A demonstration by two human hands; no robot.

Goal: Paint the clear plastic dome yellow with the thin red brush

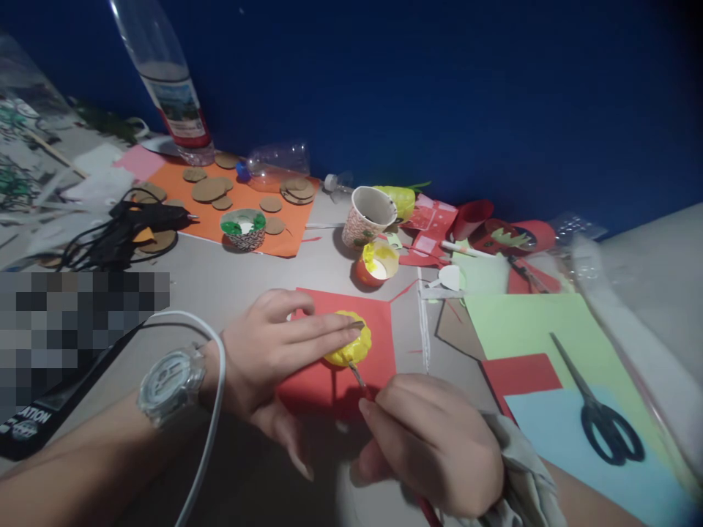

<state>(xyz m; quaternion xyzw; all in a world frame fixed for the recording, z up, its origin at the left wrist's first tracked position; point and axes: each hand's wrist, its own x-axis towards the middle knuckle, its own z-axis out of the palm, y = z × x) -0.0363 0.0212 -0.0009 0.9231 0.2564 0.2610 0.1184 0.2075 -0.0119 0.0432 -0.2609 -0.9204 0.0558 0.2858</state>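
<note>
A sheet of red paper (378, 329) lies on the table with a round, scalloped yellow piece (359, 350) on it, its surface glossy as if wet with paint. My left hand (274, 348) rests flat over the piece, fingers stretched out and fingertips touching its top. In my right hand (433, 439) is a paintbrush (359, 376) with a red handle, its bristles touching the piece's near edge. Just beyond the red sheet stands a small cut paper cup (377, 265) with yellow paint inside.
Behind are a taller patterned cup (369, 217), a cup with green paint (243, 229) and cardboard discs on orange paper (294, 245). A glue gun (148, 219) lies left. Scissors (598, 421) lie on coloured sheets at right. A white cable (211, 432) crosses my left wrist.
</note>
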